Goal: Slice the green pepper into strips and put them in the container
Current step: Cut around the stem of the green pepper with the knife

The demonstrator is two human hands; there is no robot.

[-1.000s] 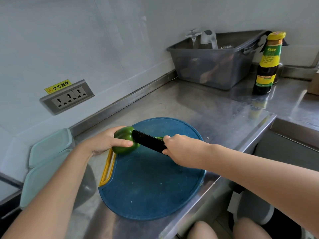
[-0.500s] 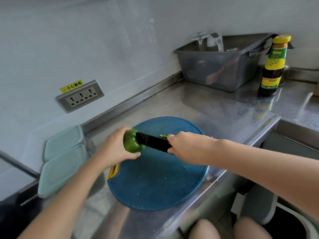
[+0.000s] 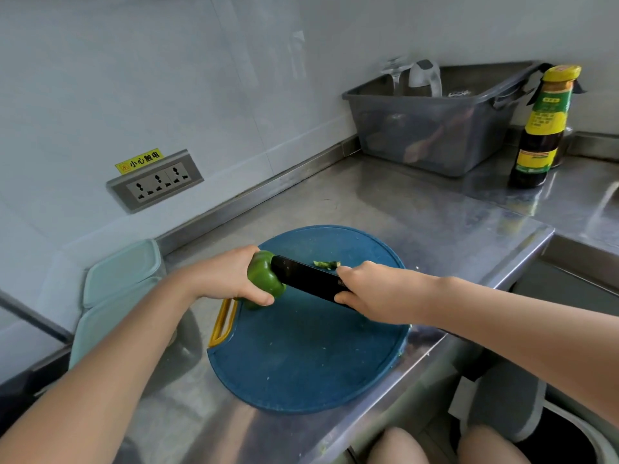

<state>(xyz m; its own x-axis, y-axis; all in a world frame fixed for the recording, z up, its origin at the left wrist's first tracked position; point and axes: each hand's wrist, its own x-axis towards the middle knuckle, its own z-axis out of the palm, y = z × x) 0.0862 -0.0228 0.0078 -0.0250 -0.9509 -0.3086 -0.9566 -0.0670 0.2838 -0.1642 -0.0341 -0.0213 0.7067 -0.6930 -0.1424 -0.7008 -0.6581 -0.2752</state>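
Observation:
A green pepper point(image 3: 264, 277) sits at the left edge of a round blue cutting board point(image 3: 301, 346). My left hand point(image 3: 231, 276) grips the pepper from the left, thumb in front of it. My right hand point(image 3: 371, 291) holds a black knife point(image 3: 306, 277) whose blade lies against the pepper's right side. A small green scrap point(image 3: 326, 263) lies on the board just behind the blade. Two lidded pale green containers point(image 3: 117, 289) stand left of the board, partly hidden by my left forearm.
The steel counter point(image 3: 385, 209) drops off at its front and right edges. A grey tub point(image 3: 435, 128) with glassware stands at the back, a dark sauce bottle point(image 3: 542, 128) to its right. A wall socket point(image 3: 155, 179) sits on the left wall. The board has a yellow handle point(image 3: 222, 321).
The view has shifted slightly; both hands keep their hold. The knife blade still rests at the pepper's right side, with the pepper barely moved.

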